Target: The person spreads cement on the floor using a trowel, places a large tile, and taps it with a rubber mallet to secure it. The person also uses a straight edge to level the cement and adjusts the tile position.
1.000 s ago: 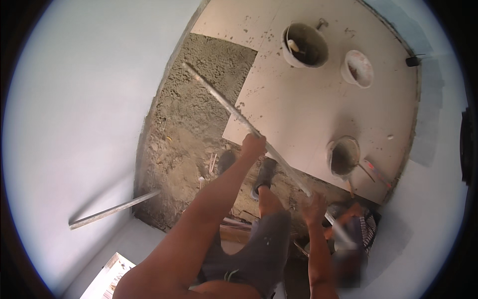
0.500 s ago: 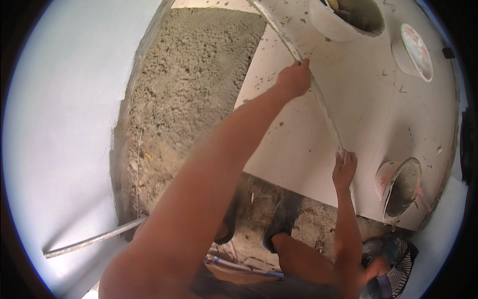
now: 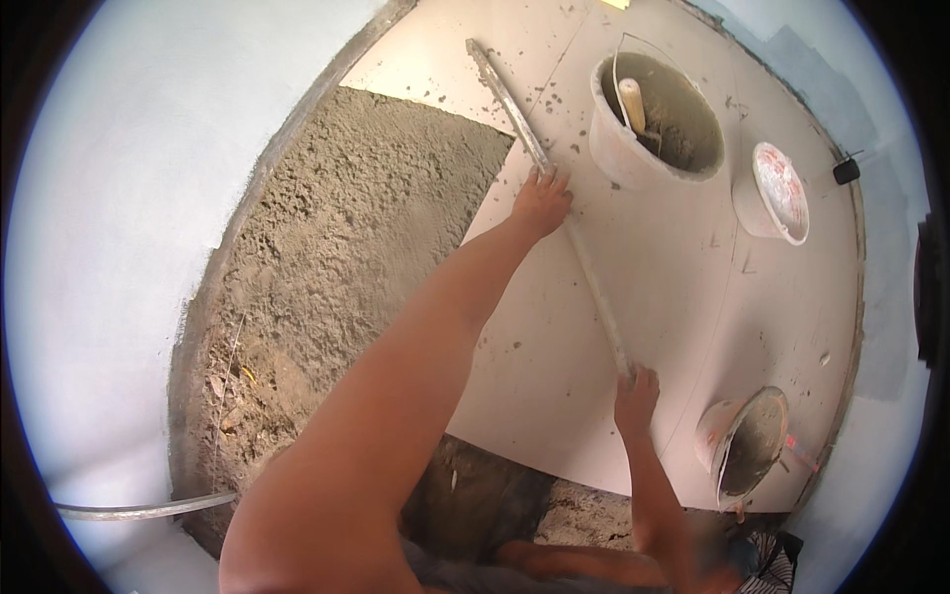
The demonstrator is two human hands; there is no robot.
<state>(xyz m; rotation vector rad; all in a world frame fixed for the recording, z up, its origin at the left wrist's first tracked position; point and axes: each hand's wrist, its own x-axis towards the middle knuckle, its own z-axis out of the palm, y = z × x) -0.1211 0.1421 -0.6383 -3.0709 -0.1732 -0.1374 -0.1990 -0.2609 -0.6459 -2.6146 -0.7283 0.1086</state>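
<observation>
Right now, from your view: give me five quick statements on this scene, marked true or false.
1. The left hand holds the long bar. True.
2. The right hand holds a bucket. False: it holds the long bar, too.
3. A pale-handled tool sits in the upper bucket. True.
4. The rough grey mortar lies right of the long bar. False: it lies left.
5. A second bar shows at lower left. True.

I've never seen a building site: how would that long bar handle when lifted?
The long bar probably feels stiff, running nearly straight between the left hand and right hand. Being slim but long, it may swing awkwardly. Its grey smears may feel gritty.
</observation>
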